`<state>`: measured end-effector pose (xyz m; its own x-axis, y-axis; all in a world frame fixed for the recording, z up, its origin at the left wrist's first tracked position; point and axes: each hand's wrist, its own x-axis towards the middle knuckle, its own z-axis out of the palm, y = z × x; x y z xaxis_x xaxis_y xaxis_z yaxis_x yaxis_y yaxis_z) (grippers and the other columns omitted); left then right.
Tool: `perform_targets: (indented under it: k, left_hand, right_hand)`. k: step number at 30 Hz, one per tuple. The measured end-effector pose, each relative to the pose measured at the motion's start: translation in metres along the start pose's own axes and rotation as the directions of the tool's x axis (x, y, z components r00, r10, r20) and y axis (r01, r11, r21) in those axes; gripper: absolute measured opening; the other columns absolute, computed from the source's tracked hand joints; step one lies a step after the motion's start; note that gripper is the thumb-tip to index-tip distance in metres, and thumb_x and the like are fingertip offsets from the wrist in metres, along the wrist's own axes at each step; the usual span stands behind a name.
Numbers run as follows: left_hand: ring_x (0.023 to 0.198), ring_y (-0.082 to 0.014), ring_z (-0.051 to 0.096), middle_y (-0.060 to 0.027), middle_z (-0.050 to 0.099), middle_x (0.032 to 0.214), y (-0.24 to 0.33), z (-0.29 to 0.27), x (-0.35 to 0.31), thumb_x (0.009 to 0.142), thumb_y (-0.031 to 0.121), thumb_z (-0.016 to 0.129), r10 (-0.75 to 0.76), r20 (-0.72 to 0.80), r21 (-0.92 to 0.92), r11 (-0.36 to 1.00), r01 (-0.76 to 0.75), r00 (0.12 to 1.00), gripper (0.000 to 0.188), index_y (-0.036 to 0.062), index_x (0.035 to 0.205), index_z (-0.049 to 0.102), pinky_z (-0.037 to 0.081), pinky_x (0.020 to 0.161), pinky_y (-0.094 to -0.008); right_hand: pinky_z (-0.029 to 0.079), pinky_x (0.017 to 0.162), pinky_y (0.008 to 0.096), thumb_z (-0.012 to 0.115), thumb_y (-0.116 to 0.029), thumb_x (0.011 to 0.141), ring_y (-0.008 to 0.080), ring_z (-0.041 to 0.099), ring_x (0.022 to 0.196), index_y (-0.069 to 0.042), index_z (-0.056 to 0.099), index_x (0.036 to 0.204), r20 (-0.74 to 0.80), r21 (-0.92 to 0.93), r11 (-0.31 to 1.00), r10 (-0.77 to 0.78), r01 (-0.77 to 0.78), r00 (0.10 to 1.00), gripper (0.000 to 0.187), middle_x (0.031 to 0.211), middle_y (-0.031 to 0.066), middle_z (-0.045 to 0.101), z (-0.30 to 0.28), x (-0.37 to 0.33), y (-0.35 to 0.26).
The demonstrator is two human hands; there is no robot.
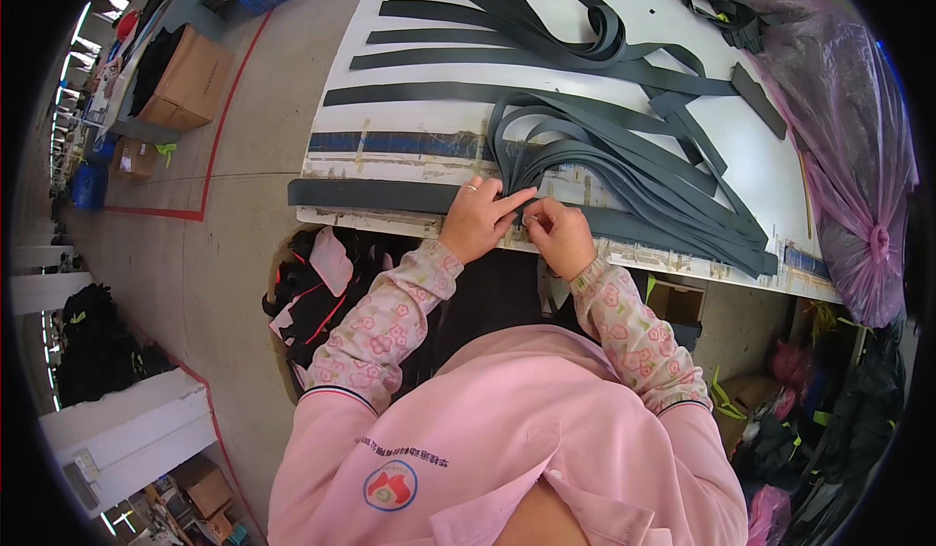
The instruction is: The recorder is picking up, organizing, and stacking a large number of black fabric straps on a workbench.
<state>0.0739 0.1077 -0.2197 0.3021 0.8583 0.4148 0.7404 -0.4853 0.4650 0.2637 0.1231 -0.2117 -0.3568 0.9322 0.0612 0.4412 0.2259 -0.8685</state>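
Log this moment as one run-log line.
left hand: pinching dark grey strap at table edge | right hand: gripping same strap beside it | strap bundle: fanned on white table | pink bag: right

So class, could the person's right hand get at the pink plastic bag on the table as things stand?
Probably yes. The right hand is pinching the dark straps at the table edge, and only flat straps lie between it and the pink plastic bag; it looks like a long sideways stretch.
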Motion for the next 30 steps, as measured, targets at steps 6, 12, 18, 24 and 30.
perform_targets:
  k: [6,12,18,24,30]
  left_hand:
    - [0.075,-0.0265,0.048,-0.0057,0.046,0.081,-0.001,-0.002,0.0,0.078,0.01,0.071,-0.004,-0.014,-0.004,1.0,0.004,1.0,0.051,0.0253,0.127,0.069,0.043,0.069,-0.039]
    - [0.075,-0.0267,0.048,-0.0057,0.046,0.081,-0.001,-0.002,0.0,0.079,0.01,0.07,-0.005,-0.009,-0.004,1.0,0.005,1.0,0.05,0.0257,0.127,0.069,0.043,0.069,-0.0388]
    - [0.076,-0.0278,0.048,-0.0068,0.047,0.082,0.002,-0.003,0.001,0.08,0.011,0.07,-0.011,0.021,0.018,1.0,0.011,1.0,0.049,0.0253,0.127,0.068,0.044,0.071,-0.0395]
    - [0.076,-0.0273,0.047,-0.0067,0.047,0.083,0.001,-0.001,0.001,0.081,0.013,0.071,-0.004,0.033,0.023,1.0,0.003,0.999,0.05,0.0256,0.129,0.067,0.044,0.072,-0.0407]
    - [0.08,-0.0287,0.048,-0.0079,0.05,0.088,-0.001,-0.003,-0.001,0.08,0.018,0.075,-0.001,0.053,0.027,1.0,-0.001,0.999,0.051,0.0253,0.129,0.068,0.043,0.075,-0.0403]
  right_hand:
    - [0.052,0.069,0.0387,0.069,-0.008,0.082,0.0293,0.067,0.063,-0.006,0.068,0.088,-0.035,-0.045,0.999,0.009,-0.01,0.999,0.007,0.068,0.0105,0.068,0.01,0.003,0.0]
    - [0.052,0.061,0.0328,0.067,-0.006,0.084,0.024,0.068,0.063,-0.001,0.068,0.09,-0.027,-0.197,0.977,-0.092,0.084,0.995,0.008,0.072,0.0137,0.068,0.011,0.003,0.002]
    - [0.052,0.063,0.0327,0.067,-0.006,0.083,0.0208,0.068,0.065,0.0,0.069,0.09,0.058,0.068,0.988,0.131,-0.135,0.99,0.009,0.075,0.0121,0.07,-0.02,-0.003,0.0]
    - [0.05,0.064,0.0236,0.066,-0.003,0.088,0.0067,0.06,0.069,0.002,0.067,0.093,-0.074,0.086,0.968,0.241,-0.234,0.968,0.006,0.077,0.0029,0.067,-0.118,-0.033,0.043]
    - [0.05,0.064,0.0252,0.066,-0.004,0.088,0.0097,0.062,0.067,0.001,0.066,0.093,-0.157,-0.068,0.976,0.193,-0.205,0.969,0.007,0.076,0.0058,0.068,-0.156,-0.058,0.064]
